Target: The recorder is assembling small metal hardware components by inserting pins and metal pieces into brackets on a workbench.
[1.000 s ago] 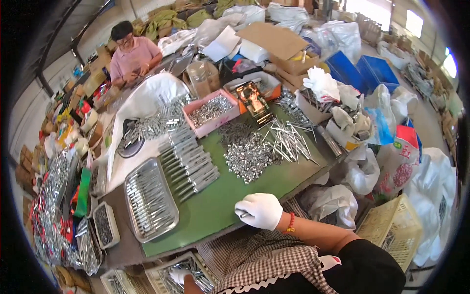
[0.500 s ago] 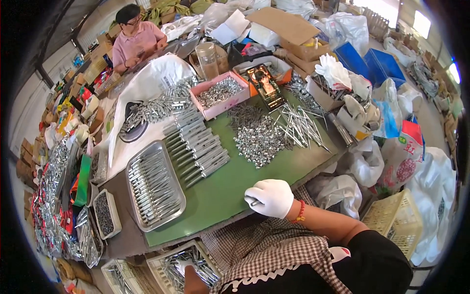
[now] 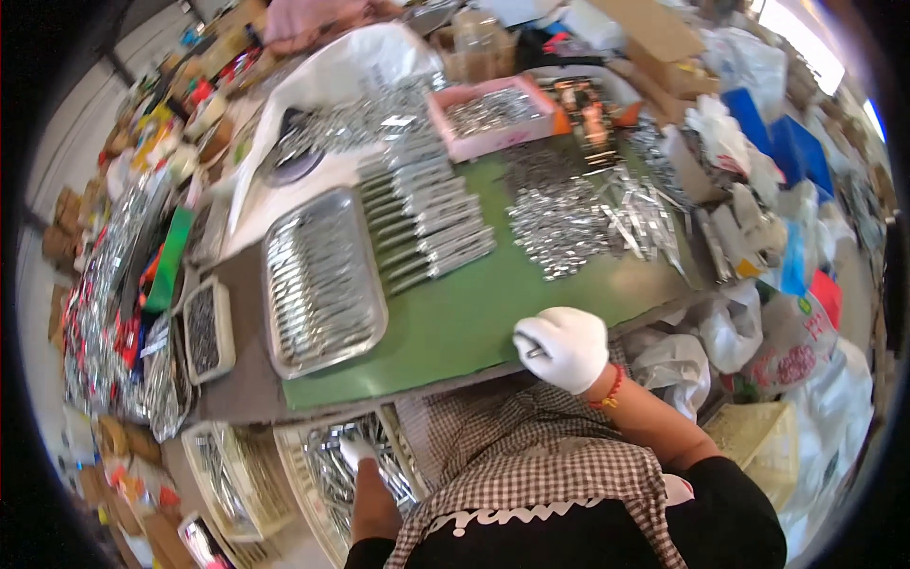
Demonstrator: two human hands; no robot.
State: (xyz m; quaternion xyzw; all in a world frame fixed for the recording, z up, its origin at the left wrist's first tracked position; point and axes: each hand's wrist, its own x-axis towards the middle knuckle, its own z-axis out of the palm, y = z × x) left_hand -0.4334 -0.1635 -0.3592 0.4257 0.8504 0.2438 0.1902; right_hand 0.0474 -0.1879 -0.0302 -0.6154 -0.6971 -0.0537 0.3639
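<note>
My right hand point(image 3: 566, 349), in a white glove, hovers over the front edge of the green work surface. Its fingers are wrapped round a small metal piece, of which only a dark-ended tip point(image 3: 535, 352) shows. Below the table edge, my left hand point(image 3: 357, 449), gloved too, reaches into a cream plastic basket point(image 3: 283, 438) of metal tubes and rods; its fingers are blurred and partly hidden. On the table a steel tray point(image 3: 378, 327) holds a row of slim metal rods. To the right of it, silver metal shafts point(image 3: 445, 228) lie side by side in a stepped row.
Small metal sleeves point(image 3: 555, 232) and loose long pins point(image 3: 645, 213) lie in heaps at the right. Behind stands a pink box point(image 3: 498, 140) of small parts. A second cream basket point(image 3: 251, 474) is at lower left, and bags of goods crowd the right side.
The view has tipped down and shifted left, so more of the baskets shows and the person opposite is mostly cut off. My right hand still grips the small piece; my left stays in the basket.
</note>
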